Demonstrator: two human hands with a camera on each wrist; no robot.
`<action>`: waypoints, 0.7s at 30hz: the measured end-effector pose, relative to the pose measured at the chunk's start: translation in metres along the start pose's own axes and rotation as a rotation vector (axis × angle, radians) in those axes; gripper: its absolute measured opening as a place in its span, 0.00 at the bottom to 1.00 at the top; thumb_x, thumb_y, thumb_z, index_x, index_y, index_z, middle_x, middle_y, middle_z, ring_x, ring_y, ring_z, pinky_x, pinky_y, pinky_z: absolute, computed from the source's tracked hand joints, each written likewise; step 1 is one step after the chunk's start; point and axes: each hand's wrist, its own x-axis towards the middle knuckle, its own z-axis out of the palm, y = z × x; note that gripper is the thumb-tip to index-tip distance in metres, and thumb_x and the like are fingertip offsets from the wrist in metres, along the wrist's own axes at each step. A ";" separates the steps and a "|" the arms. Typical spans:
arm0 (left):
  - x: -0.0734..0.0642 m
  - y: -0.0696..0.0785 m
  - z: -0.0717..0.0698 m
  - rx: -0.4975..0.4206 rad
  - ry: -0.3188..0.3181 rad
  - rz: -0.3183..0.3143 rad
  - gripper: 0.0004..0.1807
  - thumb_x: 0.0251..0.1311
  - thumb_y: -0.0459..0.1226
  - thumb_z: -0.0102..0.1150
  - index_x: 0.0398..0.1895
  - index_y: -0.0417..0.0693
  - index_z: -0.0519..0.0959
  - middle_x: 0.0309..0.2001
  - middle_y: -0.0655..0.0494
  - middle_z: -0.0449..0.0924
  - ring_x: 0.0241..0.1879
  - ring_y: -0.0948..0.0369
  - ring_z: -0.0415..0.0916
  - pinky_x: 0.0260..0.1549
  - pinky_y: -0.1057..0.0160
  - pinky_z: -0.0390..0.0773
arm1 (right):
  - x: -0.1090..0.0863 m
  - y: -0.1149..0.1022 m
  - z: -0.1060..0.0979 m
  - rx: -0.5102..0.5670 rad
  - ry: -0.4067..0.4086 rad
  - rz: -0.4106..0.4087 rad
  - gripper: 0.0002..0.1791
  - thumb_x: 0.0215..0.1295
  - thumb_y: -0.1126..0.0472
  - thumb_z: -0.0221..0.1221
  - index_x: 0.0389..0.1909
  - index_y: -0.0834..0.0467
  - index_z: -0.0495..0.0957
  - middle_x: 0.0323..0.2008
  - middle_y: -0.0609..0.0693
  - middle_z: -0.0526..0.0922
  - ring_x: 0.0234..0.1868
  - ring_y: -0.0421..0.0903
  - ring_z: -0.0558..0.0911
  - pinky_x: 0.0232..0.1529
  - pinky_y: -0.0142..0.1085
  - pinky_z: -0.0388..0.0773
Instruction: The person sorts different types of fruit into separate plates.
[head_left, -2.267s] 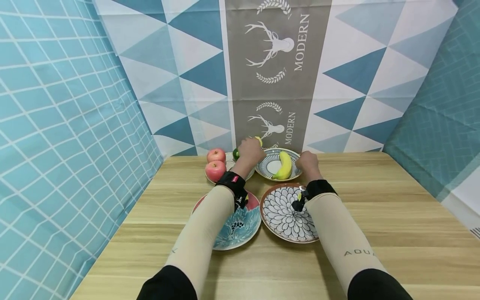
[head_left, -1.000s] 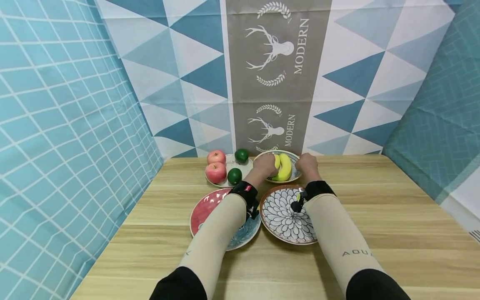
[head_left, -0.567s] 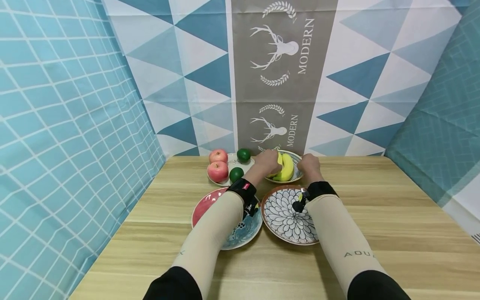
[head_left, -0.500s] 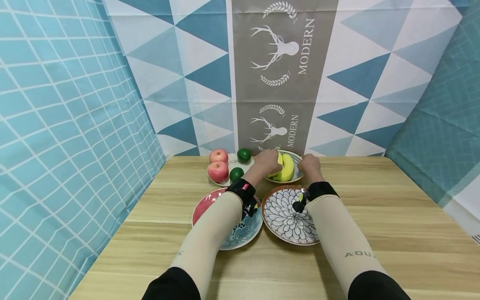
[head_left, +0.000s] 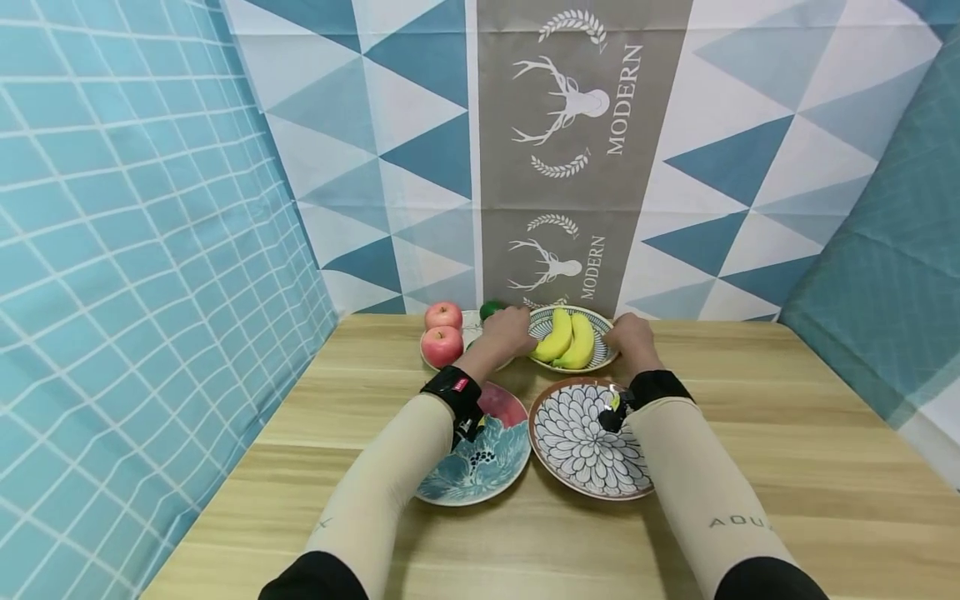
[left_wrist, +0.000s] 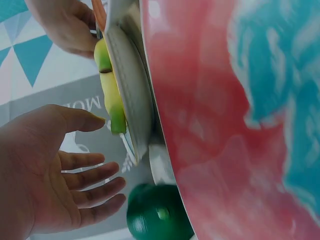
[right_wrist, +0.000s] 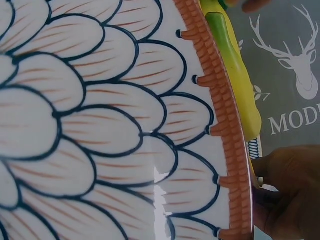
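Note:
Two yellow bananas (head_left: 555,336) lie side by side in the striped plate (head_left: 602,353) at the back of the table. My left hand (head_left: 508,333) is just left of that plate, its fingers extended and apart from the bananas; the left wrist view shows the spread hand (left_wrist: 45,175) with nothing in it. At the plate's right rim, my right hand (head_left: 633,340) pinches the edge; the right wrist view shows its thumb and fingers (right_wrist: 287,175) there. Below the left hand, in the left wrist view, is a dark green fruit (left_wrist: 159,212).
A pale plate (head_left: 471,319) at the back left bears two red apples (head_left: 442,345) and dark green fruit (head_left: 491,309), partly hidden. In front stand a red-and-blue plate (head_left: 480,467) and a petal-patterned plate (head_left: 585,442). A printed cloth (head_left: 585,167) hangs behind the wooden table (head_left: 750,433).
My left hand carried a banana rightward into the striped plate, set it beside the other, let go and drew back left. My right hand has stayed at the rim; the view shifted slightly.

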 end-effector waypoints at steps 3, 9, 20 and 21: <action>-0.006 -0.009 -0.004 0.009 -0.009 0.015 0.22 0.55 0.48 0.60 0.49 0.46 0.76 0.47 0.50 0.80 0.45 0.52 0.78 0.38 0.53 0.80 | 0.000 0.002 -0.005 -0.019 -0.021 -0.015 0.10 0.59 0.65 0.60 0.32 0.71 0.80 0.28 0.62 0.80 0.29 0.55 0.78 0.31 0.42 0.76; -0.013 -0.022 -0.012 0.022 -0.028 0.012 0.21 0.53 0.49 0.61 0.46 0.48 0.77 0.45 0.50 0.80 0.44 0.52 0.78 0.35 0.52 0.80 | 0.010 0.004 -0.012 0.059 -0.131 0.037 0.16 0.65 0.61 0.60 0.41 0.73 0.78 0.36 0.66 0.81 0.26 0.52 0.84 0.28 0.39 0.81; -0.026 -0.035 -0.008 0.111 -0.081 -0.004 0.12 0.50 0.45 0.61 0.35 0.49 0.79 0.41 0.51 0.79 0.40 0.52 0.77 0.32 0.54 0.78 | 0.016 0.005 -0.015 0.065 -0.246 0.102 0.23 0.68 0.55 0.59 0.49 0.73 0.72 0.46 0.68 0.75 0.31 0.55 0.86 0.32 0.41 0.84; -0.027 -0.036 -0.008 0.114 -0.084 -0.004 0.12 0.51 0.45 0.61 0.36 0.50 0.78 0.42 0.50 0.79 0.40 0.52 0.77 0.32 0.54 0.78 | 0.017 0.005 -0.017 0.071 -0.248 0.095 0.24 0.68 0.55 0.59 0.49 0.74 0.71 0.47 0.69 0.75 0.30 0.55 0.86 0.32 0.42 0.84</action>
